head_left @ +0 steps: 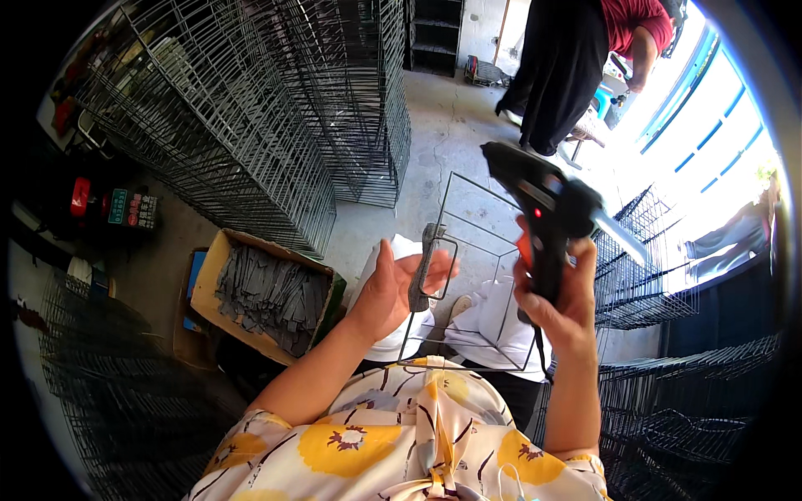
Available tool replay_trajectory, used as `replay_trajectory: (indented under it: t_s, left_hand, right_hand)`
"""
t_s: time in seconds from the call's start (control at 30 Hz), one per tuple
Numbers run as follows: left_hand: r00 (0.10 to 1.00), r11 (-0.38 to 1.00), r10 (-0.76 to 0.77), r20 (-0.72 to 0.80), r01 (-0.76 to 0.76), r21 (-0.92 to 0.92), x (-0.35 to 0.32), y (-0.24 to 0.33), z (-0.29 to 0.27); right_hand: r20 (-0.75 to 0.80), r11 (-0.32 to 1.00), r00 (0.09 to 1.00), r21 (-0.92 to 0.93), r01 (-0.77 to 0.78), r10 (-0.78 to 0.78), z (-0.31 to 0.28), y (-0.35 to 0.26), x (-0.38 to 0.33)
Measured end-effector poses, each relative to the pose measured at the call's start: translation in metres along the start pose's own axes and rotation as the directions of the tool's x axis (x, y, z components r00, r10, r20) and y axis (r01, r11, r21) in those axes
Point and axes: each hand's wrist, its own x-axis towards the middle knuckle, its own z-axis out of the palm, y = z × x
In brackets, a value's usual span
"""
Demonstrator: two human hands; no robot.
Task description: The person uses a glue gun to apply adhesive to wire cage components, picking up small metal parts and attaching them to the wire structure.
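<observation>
My right hand is wrapped round a black glue gun, raised at the right with its nozzle pointing up and left. A red light glows on its side, a pale glue stick sticks out of its back, and a cord hangs below. In front of my lap stands a thin wire frame, box-shaped, with a small wire handle. A grey strip lies along the frame's left side by the handle. My left hand is open beside it, thumb apart, its stretched fingers passing behind the strip.
A cardboard box of grey strips stands at my left. Tall wire racks are stacked beyond it. More wire frames stand at the right. Farther off, a person in dark trousers stands near the bright windows.
</observation>
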Motion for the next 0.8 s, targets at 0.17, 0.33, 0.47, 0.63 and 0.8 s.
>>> replay_trajectory:
  t_s: [0.17,0.33,0.47,0.63,0.8]
  left_hand:
    - [0.985,0.904,0.027,0.171,0.048,-0.424,0.015,0.008,0.026]
    - [0.994,0.953,0.092,0.052,-0.072,-0.296,0.000,0.015,0.031]
    - [0.985,0.975,0.174,0.002,-0.172,-0.144,-0.010,0.011,0.040]
    - [0.972,0.973,0.228,-0.050,-0.230,-0.033,-0.018,0.007,0.044]
    - [0.972,0.973,0.232,-0.035,-0.231,0.017,-0.018,0.008,0.047]
  right_hand:
    - [-0.081,0.931,0.946,0.218,-0.292,0.315,-0.016,-0.008,-0.042]
    - [0.022,0.956,0.958,-0.082,-0.283,0.285,-0.013,0.002,-0.064]
    - [0.027,0.951,0.954,-0.089,-0.295,0.299,-0.004,0.002,-0.075]
    - [0.024,0.899,0.922,-0.231,-0.372,0.387,-0.004,0.000,-0.070]
    - [-0.006,0.859,0.895,-0.278,-0.430,0.446,-0.007,-0.005,-0.083]
